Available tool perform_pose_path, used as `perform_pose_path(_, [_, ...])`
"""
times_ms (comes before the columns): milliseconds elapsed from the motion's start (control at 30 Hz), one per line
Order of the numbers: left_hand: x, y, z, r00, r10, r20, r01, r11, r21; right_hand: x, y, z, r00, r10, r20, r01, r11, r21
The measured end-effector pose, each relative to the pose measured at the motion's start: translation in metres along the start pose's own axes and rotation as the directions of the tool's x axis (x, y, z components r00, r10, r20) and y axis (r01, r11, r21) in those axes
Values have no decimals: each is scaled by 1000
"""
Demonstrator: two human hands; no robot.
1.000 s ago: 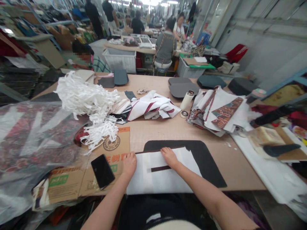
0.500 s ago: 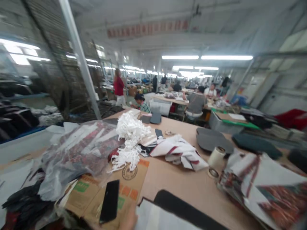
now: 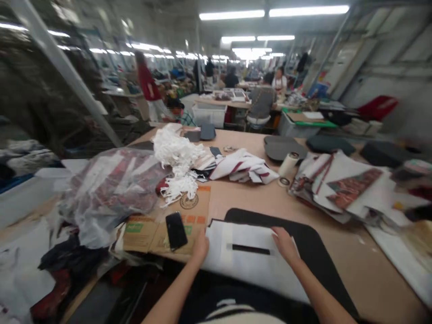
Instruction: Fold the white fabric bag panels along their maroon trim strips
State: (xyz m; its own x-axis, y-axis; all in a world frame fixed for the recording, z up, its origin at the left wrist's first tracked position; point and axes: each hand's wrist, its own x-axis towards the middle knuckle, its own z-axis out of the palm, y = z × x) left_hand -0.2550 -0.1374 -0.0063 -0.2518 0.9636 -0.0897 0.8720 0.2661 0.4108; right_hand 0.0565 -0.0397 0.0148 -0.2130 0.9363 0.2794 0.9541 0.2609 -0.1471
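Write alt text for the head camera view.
A person's left hand and right hand rest on a white sheet lying over a dark panel on a long work table. A black phone lies on flattened cardboard, beside a plastic bag and white strips. A co-worker sits beyond.

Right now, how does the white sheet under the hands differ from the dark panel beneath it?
The white sheet is pale with a dark strip across it, while the dark panel is plain black. The white sheet has straight edges; the dark panel has rounded corners. The dark panel shows past the white sheet's top and right edges, while the white sheet juts past the dark panel on the left. Both lie flat on the table.
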Motion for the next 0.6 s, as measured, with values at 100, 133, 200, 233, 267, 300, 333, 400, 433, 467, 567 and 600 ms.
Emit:
perform_pose_path(100, [-5, 6, 5, 983, 171, -64, -162, 978, 131, -29, -24, 16, 989, -14, 150, 15, 1000, -3])
perform_pose_path(133, [-8, 7, 9, 968, 244, -55, -233, 960, 158, -24, -33, 21, 982, -43, 183, 51, 998, -35])
perform_pose_path(200, [-15, 10, 18, 925, 380, -16, -371, 911, 180, -6, -48, 29, 966, -112, 232, 141, 983, -114])
perform_pose_path(233, [-18, 12, 23, 898, 440, 3, -433, 883, 180, 3, -54, 31, 958, -142, 250, 182, 973, -145])
perform_pose_path(267, [-21, 14, 29, 873, 487, 23, -483, 858, 177, 10, -57, 32, 948, -173, 267, 221, 962, -161])
perform_pose_path(300, [-23, 17, 34, 853, 520, 44, -519, 837, 175, 14, -59, 33, 938, -202, 281, 254, 953, -163])
perform_pose_path(333, [-25, 20, 39, 836, 545, 64, -547, 819, 173, 16, -58, 32, 929, -228, 292, 281, 947, -155])
perform_pose_path(400, [-27, 28, 47, 799, 592, 101, -600, 781, 170, 14, -56, 31, 903, -292, 315, 350, 925, -148])
perform_pose_path(433, [-28, 32, 51, 780, 614, 119, -625, 762, 169, 12, -55, 30, 889, -323, 325, 386, 910, -152])
perform_pose_path(467, [-28, 37, 53, 759, 637, 137, -651, 740, 166, 10, -54, 30, 876, -349, 333, 418, 894, -163])
perform_pose_path(567, [-24, 55, 59, 702, 691, 175, -712, 686, 150, 9, -54, 30, 856, -382, 350, 468, 859, -209])
perform_pose_path(600, [-21, 62, 60, 688, 702, 185, -725, 674, 142, 10, -55, 31, 857, -375, 353, 464, 860, -213])
